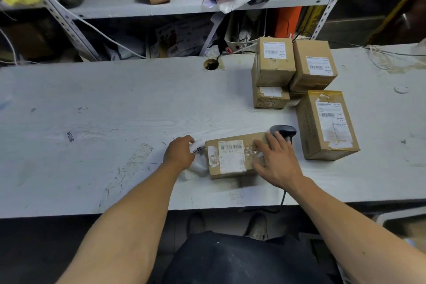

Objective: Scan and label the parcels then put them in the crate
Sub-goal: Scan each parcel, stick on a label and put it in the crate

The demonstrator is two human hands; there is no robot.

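2 hands — right hand [275,163] flat, fingers spread on parcel [232,157] — left hand [181,152] gripping label roll [198,147].

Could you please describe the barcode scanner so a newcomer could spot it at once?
Start at the grey table and find the flat parcel under the right hand. Just behind those fingertips lies the scanner, the only dark, rounded object among brown boxes.
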